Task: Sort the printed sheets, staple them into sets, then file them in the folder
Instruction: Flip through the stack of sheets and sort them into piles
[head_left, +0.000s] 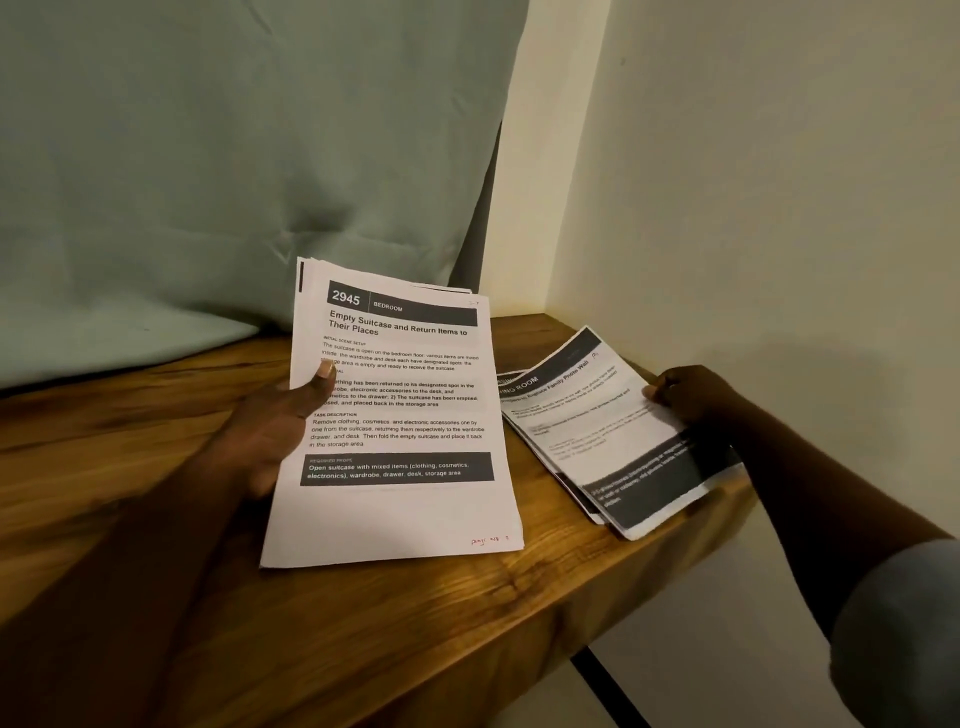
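My left hand (283, 423) holds a stack of printed sheets (400, 514) tilted up above the wooden table, thumb pressed on the top page, headed "2945 Bedroom". To the right, a second pile of printed sheets (608, 431) lies on the table near the wall, its top page headed "Living Room". My right hand (685, 395) grips the far right edge of that pile's top sheet. No stapler or folder is visible.
The wooden table (467, 613) ends at a front-right edge, with a dark leg (613, 691) below. A pale green curtain (234, 156) hangs behind, and a cream wall (779, 208) closes the right side.
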